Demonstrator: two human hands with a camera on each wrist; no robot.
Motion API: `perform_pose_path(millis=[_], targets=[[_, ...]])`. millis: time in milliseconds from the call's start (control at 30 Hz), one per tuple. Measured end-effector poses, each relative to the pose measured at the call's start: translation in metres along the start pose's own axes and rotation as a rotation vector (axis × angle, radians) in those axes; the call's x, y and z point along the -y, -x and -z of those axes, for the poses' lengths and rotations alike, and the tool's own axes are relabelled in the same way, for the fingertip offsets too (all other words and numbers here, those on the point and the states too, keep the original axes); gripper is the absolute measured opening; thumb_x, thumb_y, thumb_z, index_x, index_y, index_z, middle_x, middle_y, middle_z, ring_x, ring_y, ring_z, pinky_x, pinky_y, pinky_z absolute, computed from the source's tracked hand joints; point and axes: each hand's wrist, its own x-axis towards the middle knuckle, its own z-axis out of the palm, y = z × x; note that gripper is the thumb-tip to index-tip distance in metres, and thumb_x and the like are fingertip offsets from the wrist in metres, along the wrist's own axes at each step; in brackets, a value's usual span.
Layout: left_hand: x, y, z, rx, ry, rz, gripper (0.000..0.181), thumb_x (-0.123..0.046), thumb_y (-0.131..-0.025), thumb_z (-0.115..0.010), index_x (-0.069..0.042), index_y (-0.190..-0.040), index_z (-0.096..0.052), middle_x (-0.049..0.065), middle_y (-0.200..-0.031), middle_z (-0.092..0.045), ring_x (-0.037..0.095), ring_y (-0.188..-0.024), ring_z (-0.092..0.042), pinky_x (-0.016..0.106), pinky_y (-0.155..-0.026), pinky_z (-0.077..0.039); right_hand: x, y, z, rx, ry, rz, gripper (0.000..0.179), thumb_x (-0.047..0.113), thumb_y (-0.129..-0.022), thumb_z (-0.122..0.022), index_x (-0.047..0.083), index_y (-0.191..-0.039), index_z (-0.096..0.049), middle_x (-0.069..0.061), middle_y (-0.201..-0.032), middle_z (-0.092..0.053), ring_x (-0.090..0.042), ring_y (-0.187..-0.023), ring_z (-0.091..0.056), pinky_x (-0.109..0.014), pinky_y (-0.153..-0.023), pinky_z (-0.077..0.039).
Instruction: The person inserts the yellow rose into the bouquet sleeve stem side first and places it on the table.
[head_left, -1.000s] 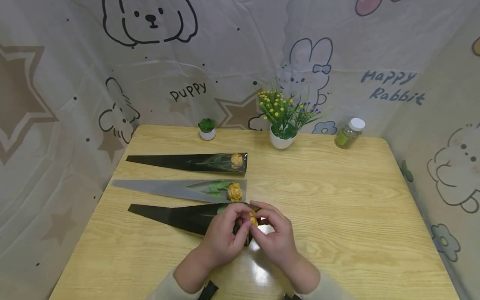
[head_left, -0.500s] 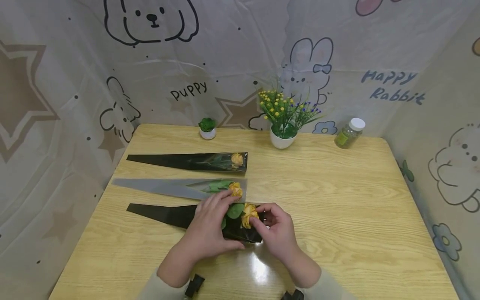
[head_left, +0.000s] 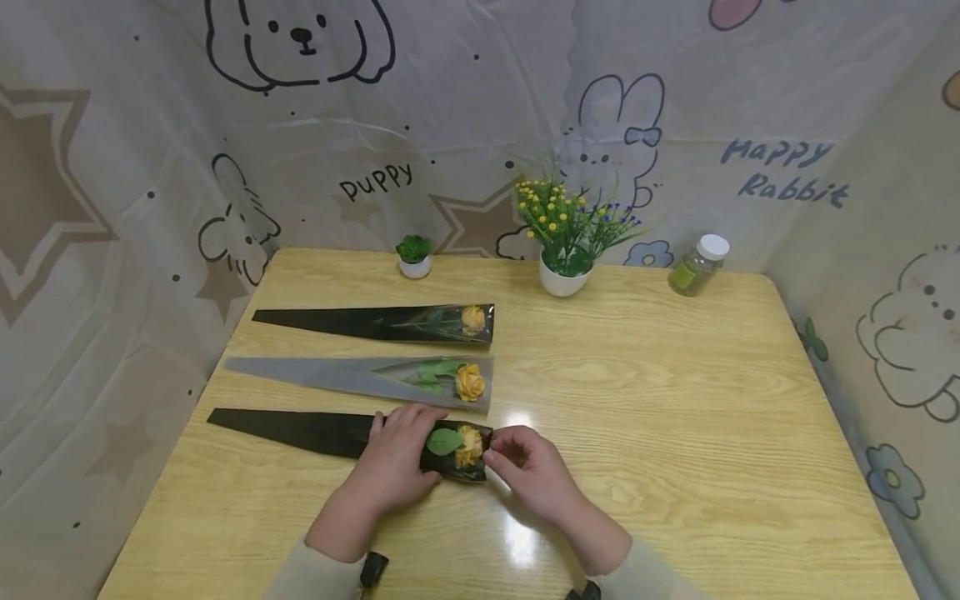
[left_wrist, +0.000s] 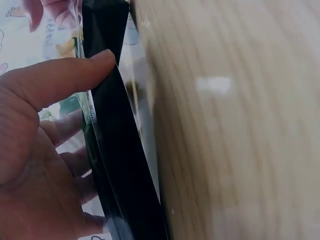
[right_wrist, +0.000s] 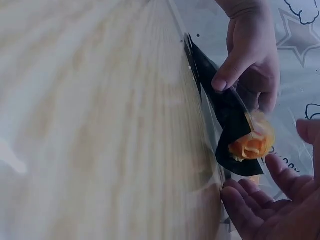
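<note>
A yellow rose (head_left: 469,446) with a green leaf (head_left: 444,442) lies inside a black, clear-fronted flower sleeve (head_left: 288,429), nearest of the three on the table. My left hand (head_left: 396,460) grips this sleeve across its width, the thumb along the near edge and the fingers over the far side. In the left wrist view, the thumb presses the black sleeve (left_wrist: 115,115). My right hand (head_left: 536,468) is at the sleeve's wide end. From the right wrist, its fingers (right_wrist: 245,205) look spread beside the rose (right_wrist: 251,146); contact with the clear film is unclear.
A grey sleeve (head_left: 300,372) and another black sleeve (head_left: 337,323), each with a yellow rose, lie parallel farther back. Along the rear edge stand a small succulent (head_left: 414,257), a white pot of flowers (head_left: 566,279) and a lidded jar (head_left: 697,267). Printed curtains surround the wooden table.
Both hands were together over the rose; the left has since moved back onto the sleeve and grips it. The sleeve has slid left, and the right hand has come off the rose.
</note>
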Motion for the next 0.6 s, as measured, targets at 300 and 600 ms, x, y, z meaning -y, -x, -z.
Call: perform_pose_path(millis=[300,600], targets=[[0.0057,-0.0026,-0.0029,-0.016,-0.017,-0.022,0.081,-0.022,-0.076,-0.098,-0.017,-0.147,-0.06,0.013,-0.149,-0.05,0.042,-0.143,-0.042,0.072,-0.118,-0.024,-0.0044,-0.0015,-0.0036,0.019,0.152,0.056,0.005,0.012,-0.09,-0.083,0.01,-0.092,-0.079,-0.012,-0.123,-0.069,-0.021,-0.099,-0.065,-0.028,-0.081,-0.054],[0.005,-0.0015,-0.0019,-0.024,-0.012,0.002,0.086,-0.023,-0.073,-0.099,-0.016,-0.149,-0.059,0.014,-0.149,-0.05,0.041,-0.143,-0.041,0.071,-0.117,-0.025,-0.0079,-0.0051,-0.0026,0.012,0.189,0.052,0.005,0.011,-0.093,-0.08,0.007,-0.096,-0.078,-0.011,-0.121,-0.069,-0.022,-0.1,-0.065,-0.031,-0.084,-0.055]])
